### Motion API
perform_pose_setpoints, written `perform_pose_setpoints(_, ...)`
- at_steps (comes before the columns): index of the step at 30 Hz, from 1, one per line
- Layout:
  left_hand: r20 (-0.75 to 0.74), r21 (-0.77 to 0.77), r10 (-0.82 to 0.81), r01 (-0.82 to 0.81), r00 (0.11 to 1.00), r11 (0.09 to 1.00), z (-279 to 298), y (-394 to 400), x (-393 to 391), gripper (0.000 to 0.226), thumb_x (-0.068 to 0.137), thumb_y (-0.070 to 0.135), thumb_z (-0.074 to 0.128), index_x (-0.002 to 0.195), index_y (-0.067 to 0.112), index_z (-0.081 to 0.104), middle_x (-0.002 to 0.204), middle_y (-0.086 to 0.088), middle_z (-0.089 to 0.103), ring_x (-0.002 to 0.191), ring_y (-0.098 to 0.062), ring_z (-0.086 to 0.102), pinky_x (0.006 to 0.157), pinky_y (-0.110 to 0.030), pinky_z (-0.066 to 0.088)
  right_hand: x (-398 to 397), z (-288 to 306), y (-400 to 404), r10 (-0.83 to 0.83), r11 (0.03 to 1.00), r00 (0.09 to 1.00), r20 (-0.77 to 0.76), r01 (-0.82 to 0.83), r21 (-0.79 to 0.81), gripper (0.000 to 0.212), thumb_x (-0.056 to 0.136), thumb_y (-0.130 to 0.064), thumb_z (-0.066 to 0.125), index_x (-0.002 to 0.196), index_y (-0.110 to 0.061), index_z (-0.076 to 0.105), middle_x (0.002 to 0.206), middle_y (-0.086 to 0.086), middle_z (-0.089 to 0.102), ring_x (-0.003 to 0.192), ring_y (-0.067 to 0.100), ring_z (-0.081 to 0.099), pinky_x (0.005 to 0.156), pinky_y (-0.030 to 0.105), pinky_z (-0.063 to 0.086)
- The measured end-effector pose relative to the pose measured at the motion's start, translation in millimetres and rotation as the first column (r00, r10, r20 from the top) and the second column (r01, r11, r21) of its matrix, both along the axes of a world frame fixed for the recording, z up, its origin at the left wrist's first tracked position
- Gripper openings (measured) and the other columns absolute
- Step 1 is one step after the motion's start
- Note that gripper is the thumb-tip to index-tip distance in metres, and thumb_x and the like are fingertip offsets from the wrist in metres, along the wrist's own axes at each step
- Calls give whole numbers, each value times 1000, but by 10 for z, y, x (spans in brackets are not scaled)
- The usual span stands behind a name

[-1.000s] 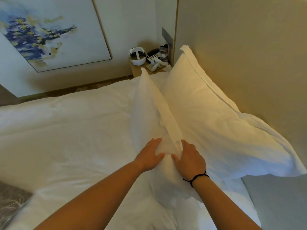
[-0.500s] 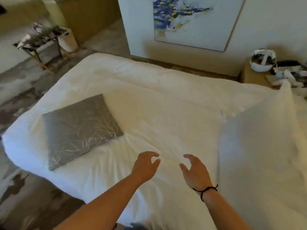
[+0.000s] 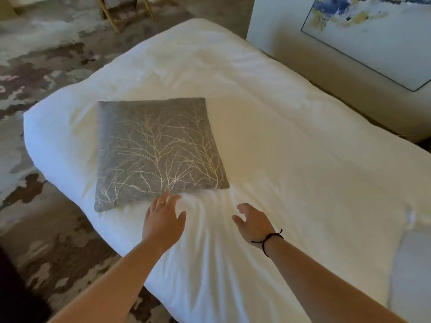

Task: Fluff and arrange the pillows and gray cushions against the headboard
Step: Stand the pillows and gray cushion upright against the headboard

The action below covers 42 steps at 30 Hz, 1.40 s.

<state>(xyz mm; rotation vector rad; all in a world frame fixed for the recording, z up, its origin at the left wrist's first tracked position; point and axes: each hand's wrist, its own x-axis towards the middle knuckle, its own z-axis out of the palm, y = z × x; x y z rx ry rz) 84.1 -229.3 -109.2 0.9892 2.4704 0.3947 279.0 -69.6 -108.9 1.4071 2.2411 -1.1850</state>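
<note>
The gray cushion (image 3: 156, 150) with the pale branch pattern lies flat on the white duvet (image 3: 291, 141), toward the foot end of the bed, so it is out of place for a task that wants it stood against the headboard; no headboard shows in this view. The left hand (image 3: 163, 220) is stretched out with its fingers straight and spread, the fingertips (image 3: 166, 194) touching or just short of the cushion's near edge; whether they press on the fabric I cannot tell. It holds nothing. A ring sits on one finger. That flat, reaching pose suits sliding under or over the near edge to take hold of it, which I judge to be the step in hand. The right hand (image 3: 254, 221) hovers apart from the cushion, off to the side of the left fingers, with its fingers loosely curled and empty and a dark cord bracelet (image 3: 267, 241) at the wrist; it looks ready to take the cushion's near right corner, just ahead of those fingers. The duvet between and below the two hands is drawn into radiating creases, as soft bedding does under weight. Beyond the cushion, past the fingertips, are a patterned carpet (image 3: 42, 73) and the legs of a wooden stand (image 3: 121, 12); far right of the fingers hangs a framed abstract painting (image 3: 373, 31).
</note>
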Motion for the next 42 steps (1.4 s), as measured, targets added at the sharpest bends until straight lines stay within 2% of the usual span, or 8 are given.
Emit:
perform_pose_setpoints(7, -152, -109, -134, 118, 979, 987, -618, 461, -916, 74, 95, 44, 49, 155, 35, 7, 166, -3, -3, 151, -30, -5, 120, -55, 6, -850, -711, 302, -143, 989, 990, -22, 142, -30, 51, 91, -47, 54, 135, -21, 46, 135, -1, 55, 119, 21, 55, 84, 27, 38)
perform_pose_setpoints(12, -135, -295, -199, 152, 971, 943, -1233, 563, -1243, 90, 81, 83, 32, 145, 52, -23, 158, 12, -30, 147, -31, -23, 110, -71, -1, -1405, -1076, 687, -141, 986, 986, -84, 148, 72, 35, 88, -46, 59, 105, -17, 51, 92, -4, 58, 85, 21, 57, 65, 30, 37)
perform_pose_setpoints(18, -77, -258, -186, 161, 980, 953, -1506, 564, -1318, 94, 71, 91, 30, 138, 60, -28, 152, 19, -35, 146, -26, -27, 108, -71, -7, -1781, -1345, 929, -373, 923, 927, -50, 365, -126, 43, 81, -61, 61, 73, -19, 58, 68, -3, 63, 62, 19, 62, 48, 26, 43)
perform_pose_setpoints(23, -39, -253, -176, 161, 984, 954, -1348, 507, -1322, 97, 71, 90, 36, 139, 60, -25, 157, 18, -29, 146, -24, -27, 109, -71, -8, -1839, -1277, 865, -525, 845, 845, -104, 502, -186, 34, 77, -43, 76, 78, -10, 66, 69, 10, 59, 60, 24, 58, 56, 35, 48)
perform_pose_setpoints(30, -32, -143, -128, 122, 991, 982, -681, 330, -962, 128, 54, 84, 64, 144, 56, -23, 164, 9, -10, 150, -32, -8, 110, -72, 9, -1377, -427, 439, -526, 850, 807, -270, 512, -126, 38, 80, -28, 75, 62, -13, 45, 56, 7, 43, 50, 21, 46, 48, 33, 38)
perform_pose_setpoints(33, 18, -40, -238, 239, 971, 970, -299, 417, -561, 130, 52, 83, 65, 145, 55, -21, 164, 10, -12, 150, -36, -2, 114, -67, 13, -839, 200, 349, -510, 851, 790, -340, 520, -67, 43, 80, -26, 74, 63, 0, 45, 58, 16, 42, 51, 27, 43, 46, 41, 38)
perform_pose_setpoints(38, 153, 184, -462, 434, 873, 882, 251, 840, 582, 132, 53, 70, 71, 146, 52, -20, 163, 10, -17, 150, -36, 0, 113, -66, 21, 358, 1275, 202, -538, 796, 719, -439, 605, 17, 38, 81, -19, 73, 82, 15, 57, 82, 35, 62, 76, 47, 62, 66, 57, 54)
perform_pose_setpoints(42, 232, 371, -600, 501, 765, 782, 728, 1115, 1639, 139, 53, 68, 79, 147, 50, -22, 163, 11, -14, 151, -28, 9, 108, -61, 36, 1397, 1940, 107, -541, 713, 664, -516, 688, 138, 30, 77, -18, 75, 60, -9, 52, 59, 4, 59, 55, 17, 57, 48, 29, 43)
